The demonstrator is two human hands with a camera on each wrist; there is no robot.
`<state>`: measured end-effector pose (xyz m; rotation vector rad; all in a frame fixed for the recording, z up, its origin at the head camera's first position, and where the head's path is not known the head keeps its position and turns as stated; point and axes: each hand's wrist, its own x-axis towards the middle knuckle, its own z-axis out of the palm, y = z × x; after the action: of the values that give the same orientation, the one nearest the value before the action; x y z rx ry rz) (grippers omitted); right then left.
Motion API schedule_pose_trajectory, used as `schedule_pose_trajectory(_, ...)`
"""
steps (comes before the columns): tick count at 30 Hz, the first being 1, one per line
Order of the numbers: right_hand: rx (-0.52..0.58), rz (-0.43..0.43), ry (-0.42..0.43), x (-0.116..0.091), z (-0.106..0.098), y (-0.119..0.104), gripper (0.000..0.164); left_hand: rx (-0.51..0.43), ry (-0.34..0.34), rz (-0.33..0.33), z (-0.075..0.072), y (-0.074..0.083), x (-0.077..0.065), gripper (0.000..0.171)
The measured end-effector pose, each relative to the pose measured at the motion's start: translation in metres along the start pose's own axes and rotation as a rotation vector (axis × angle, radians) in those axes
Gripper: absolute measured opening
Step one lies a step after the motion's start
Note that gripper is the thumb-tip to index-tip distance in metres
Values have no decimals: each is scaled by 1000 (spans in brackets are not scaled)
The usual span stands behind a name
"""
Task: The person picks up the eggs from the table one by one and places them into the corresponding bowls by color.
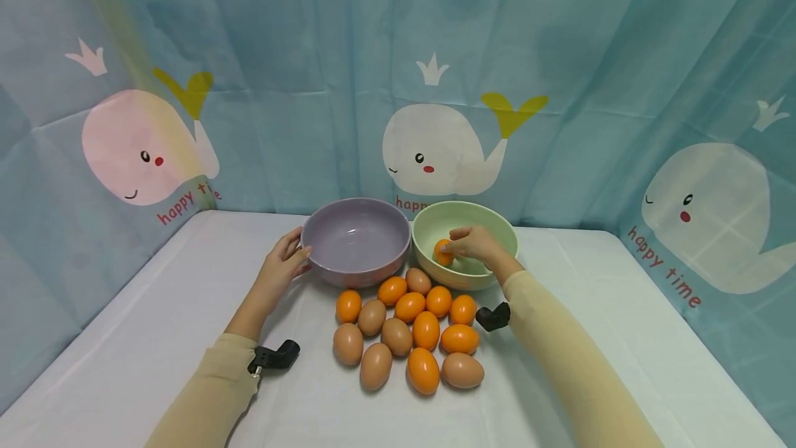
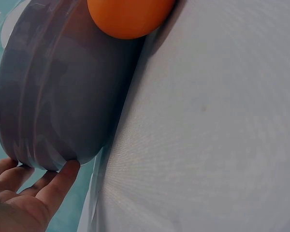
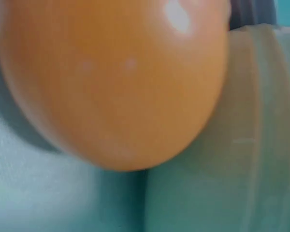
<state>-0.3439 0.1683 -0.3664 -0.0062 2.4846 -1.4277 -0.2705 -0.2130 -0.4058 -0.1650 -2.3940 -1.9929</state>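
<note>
In the head view my left hand [image 1: 285,263] holds the left side of a purple bowl [image 1: 354,275]. The left wrist view shows its fingertips [image 2: 70,166] against the bowl's outer wall. My right hand [image 1: 479,244] reaches over the rim of a light green bowl [image 1: 506,234], pinching an orange egg [image 1: 443,253] inside it. In front of both bowls lies a loose group of orange eggs [image 1: 425,330] and brown eggs [image 1: 376,366]. One egg [image 3: 116,87] fills much of the right wrist view, beside the green bowl's outer wall; my right hand is not clearly seen there.
The two bowls stand side by side at the back of a white-covered table [image 1: 280,406]. Behind them hangs a blue curtain [image 1: 280,75] printed with whales. A black wrist mount [image 1: 273,357] sits on the left sleeve, another [image 1: 493,317] by the right sleeve.
</note>
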Motion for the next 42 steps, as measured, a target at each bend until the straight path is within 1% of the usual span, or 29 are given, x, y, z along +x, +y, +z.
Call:
schedule_pose_trajectory(6, 54, -122, 12, -13, -14, -2, 64, -1, 3, 0, 1, 0, 0, 66)
schedule_pose_trajectory(11, 113, -170, -13, -31, -20, -1, 65, -2, -1, 3, 0, 0, 0, 67)
schedule_pose_trajectory(14, 134, -204, -10, -43, -20, 2, 64, -3, -2, 2, 0, 1, 0, 67)
schedule_pose_trajectory(16, 128, -224, 3, -52, -20, 4, 63, -5, -2, 0, 0, 1, -1, 67)
schedule_pose_trajectory(24, 123, -220, 63, -84, -23, 9, 59, -5, -2, -5, 0, 1, -1, 68)
schedule_pose_trajectory(31, 146, -232, 60, -106, -24, 14, 61, -1, 0, -7, 0, 1, -1, 68)
schedule_pose_trajectory(35, 154, -225, 55, -116, -24, 18, 62, 2, 2, -7, 0, 1, -1, 68)
schedule_pose_trajectory(42, 156, -238, 47, -132, -24, 27, 62, 0, 0, -4, 0, 2, -1, 69)
